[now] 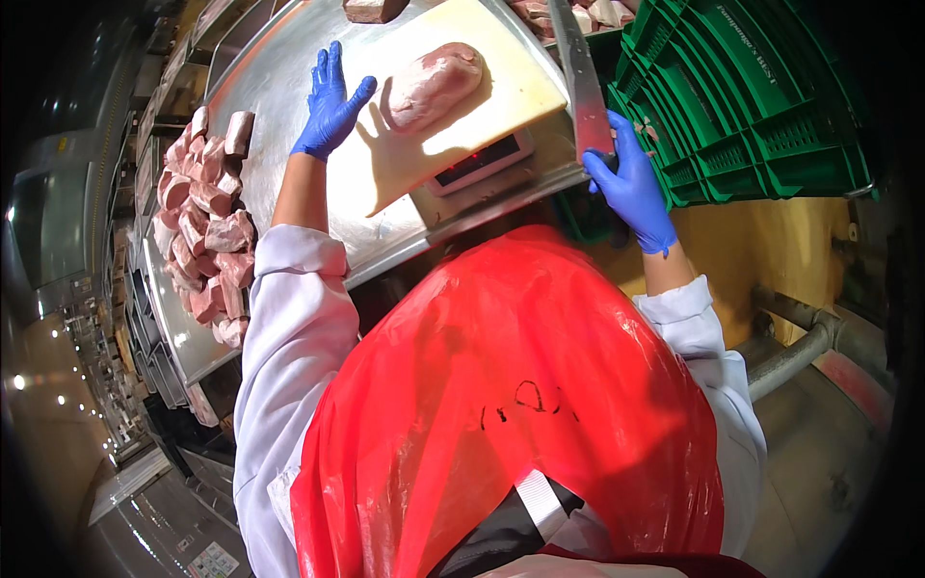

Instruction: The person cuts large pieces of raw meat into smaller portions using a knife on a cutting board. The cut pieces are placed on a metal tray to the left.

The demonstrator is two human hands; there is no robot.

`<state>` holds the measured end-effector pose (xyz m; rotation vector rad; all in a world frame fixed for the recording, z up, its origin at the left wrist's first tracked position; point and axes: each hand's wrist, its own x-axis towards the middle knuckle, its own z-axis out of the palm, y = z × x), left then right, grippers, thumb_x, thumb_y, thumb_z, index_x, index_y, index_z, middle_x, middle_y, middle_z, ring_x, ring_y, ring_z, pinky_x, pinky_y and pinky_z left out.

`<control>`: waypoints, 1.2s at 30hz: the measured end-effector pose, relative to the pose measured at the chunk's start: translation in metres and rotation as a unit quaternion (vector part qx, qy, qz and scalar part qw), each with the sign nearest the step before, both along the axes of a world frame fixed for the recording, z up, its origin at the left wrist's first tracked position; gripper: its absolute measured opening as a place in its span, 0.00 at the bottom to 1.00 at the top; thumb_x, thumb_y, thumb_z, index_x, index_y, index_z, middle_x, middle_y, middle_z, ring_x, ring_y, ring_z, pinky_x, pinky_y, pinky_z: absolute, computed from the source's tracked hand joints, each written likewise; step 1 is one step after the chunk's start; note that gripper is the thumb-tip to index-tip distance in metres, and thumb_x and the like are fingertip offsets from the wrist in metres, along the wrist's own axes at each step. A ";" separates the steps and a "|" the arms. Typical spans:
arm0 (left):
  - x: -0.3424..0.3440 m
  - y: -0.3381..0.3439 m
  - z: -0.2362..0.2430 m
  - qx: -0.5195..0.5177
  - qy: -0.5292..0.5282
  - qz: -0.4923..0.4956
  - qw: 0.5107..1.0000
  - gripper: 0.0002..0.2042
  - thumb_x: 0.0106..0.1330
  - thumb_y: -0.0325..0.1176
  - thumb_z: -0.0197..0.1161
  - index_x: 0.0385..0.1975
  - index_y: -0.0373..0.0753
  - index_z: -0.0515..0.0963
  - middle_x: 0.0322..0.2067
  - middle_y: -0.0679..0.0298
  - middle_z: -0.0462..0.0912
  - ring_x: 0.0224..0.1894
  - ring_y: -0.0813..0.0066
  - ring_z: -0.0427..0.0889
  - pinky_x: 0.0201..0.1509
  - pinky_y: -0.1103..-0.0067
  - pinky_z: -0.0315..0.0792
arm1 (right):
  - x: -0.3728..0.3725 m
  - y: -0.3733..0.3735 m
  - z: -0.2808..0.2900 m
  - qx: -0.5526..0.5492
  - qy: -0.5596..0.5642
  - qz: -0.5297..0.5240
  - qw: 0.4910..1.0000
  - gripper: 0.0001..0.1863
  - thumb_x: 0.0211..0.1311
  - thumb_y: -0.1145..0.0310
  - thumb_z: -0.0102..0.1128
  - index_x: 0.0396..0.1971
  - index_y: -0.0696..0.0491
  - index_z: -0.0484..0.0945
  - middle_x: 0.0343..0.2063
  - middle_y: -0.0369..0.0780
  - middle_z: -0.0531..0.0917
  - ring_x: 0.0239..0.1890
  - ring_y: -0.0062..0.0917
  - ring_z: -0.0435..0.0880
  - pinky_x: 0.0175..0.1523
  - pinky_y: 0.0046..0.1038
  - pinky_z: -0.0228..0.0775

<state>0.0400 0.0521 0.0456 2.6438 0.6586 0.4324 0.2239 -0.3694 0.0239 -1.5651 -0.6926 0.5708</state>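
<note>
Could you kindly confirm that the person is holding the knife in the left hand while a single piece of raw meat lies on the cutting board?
Not quite: the head view shows the knife in the right hand; the left hand is open. The rest is right.

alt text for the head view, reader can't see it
A blue-gloved right hand holds a large knife beside a cutting board, with the open left hand near a piece of raw meat on it. Cut meat lies piled at left; green crates at right, red apron below.
</note>
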 end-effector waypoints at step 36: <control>-0.028 -0.022 -0.021 0.058 -0.436 0.221 0.871 0.36 0.80 0.48 0.43 0.73 0.24 0.42 0.75 0.40 0.37 0.78 0.49 0.35 0.79 0.60 0.31 | -0.005 0.196 0.013 0.085 -0.277 0.142 0.946 0.39 0.61 0.67 0.53 0.74 0.40 0.58 0.43 0.55 0.84 0.47 0.46 0.84 0.55 0.38 0.74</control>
